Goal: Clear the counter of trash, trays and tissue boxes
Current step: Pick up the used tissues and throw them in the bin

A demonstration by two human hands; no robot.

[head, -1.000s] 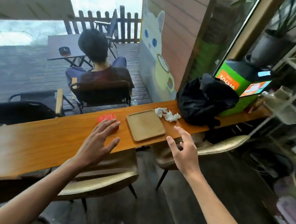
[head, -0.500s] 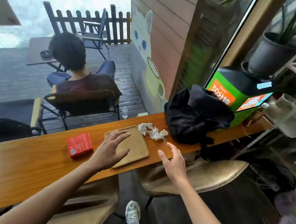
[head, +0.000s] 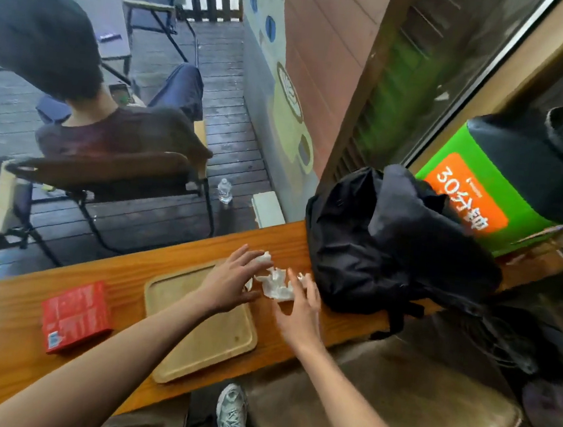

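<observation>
Crumpled white tissues point(head: 276, 283) lie on the wooden counter point(head: 2, 351) just right of a light wooden tray point(head: 206, 337). My left hand point(head: 232, 282) reaches over the tray's far right corner, fingers spread, fingertips touching the left tissue. My right hand point(head: 298, 306) comes in from the near side, fingers apart, against the tissues' right edge. Neither hand has closed on anything. A red tissue box point(head: 74, 315) lies flat on the counter left of the tray.
A black backpack point(head: 390, 244) sits on the counter right beside the tissues. Behind it stands a green and black machine point(head: 502, 186). Brown padded stools point(head: 410, 398) stand under the counter. A person sits in a chair point(head: 105, 175) beyond the counter on the deck.
I have moved closer and to the right. My left hand went from the tray's middle to the tissues. My right hand rose from the counter edge to the tissues.
</observation>
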